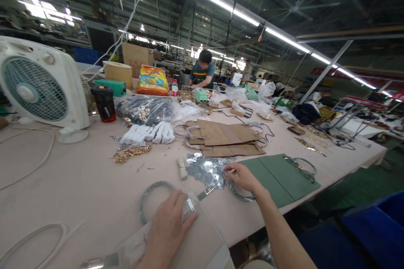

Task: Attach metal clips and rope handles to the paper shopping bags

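Observation:
My left hand (168,227) lies flat, fingers together, on a pale bag panel (202,239) near the table's front edge, fingertips by a small metal clip (190,204). A grey-green curved handle (151,191) arcs just beyond it. My right hand (243,176) reaches into a heap of small silver metal fittings (205,170), its fingers pinched at the heap's right edge; what they grip is too small to name. Green bag panels (277,174) with a ring handle lie just right of that hand.
Brown bag panels (224,136), white gloves (148,133), gold chain (131,153), a white roll (182,169), a white fan (41,86), a black cup (104,103) and bagged hardware (148,109) cover the table (78,176). A person (202,73) works at the far end.

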Motion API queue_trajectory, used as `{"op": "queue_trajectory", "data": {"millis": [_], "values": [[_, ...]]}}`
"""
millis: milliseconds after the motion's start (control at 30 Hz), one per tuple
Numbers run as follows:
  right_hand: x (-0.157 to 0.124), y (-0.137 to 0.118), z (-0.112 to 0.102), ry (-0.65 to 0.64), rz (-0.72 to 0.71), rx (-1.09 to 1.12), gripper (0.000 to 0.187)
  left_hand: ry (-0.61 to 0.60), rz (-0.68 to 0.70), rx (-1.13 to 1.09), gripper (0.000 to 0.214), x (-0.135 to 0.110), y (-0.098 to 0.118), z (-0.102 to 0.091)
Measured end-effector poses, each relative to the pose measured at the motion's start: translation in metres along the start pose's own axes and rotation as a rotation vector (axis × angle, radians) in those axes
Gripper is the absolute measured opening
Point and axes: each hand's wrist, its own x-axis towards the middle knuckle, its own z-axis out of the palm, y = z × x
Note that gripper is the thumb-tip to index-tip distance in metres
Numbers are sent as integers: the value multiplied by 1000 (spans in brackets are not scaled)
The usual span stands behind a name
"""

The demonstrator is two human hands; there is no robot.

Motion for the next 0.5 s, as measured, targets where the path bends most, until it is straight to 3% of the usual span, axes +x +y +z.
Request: {"op": "queue_trajectory", "data": {"millis": [267, 367, 500], "values": [[16, -5, 5, 11, 3, -148, 19, 19, 5, 20, 32, 0, -3, 3], [10, -14, 1, -40, -24, -146, 14, 8, -8, 9, 31, -1, -1, 1], [-6, -26, -1, -145, 14, -229, 26, 1, -4, -4, 32, -1, 2, -2]]}}
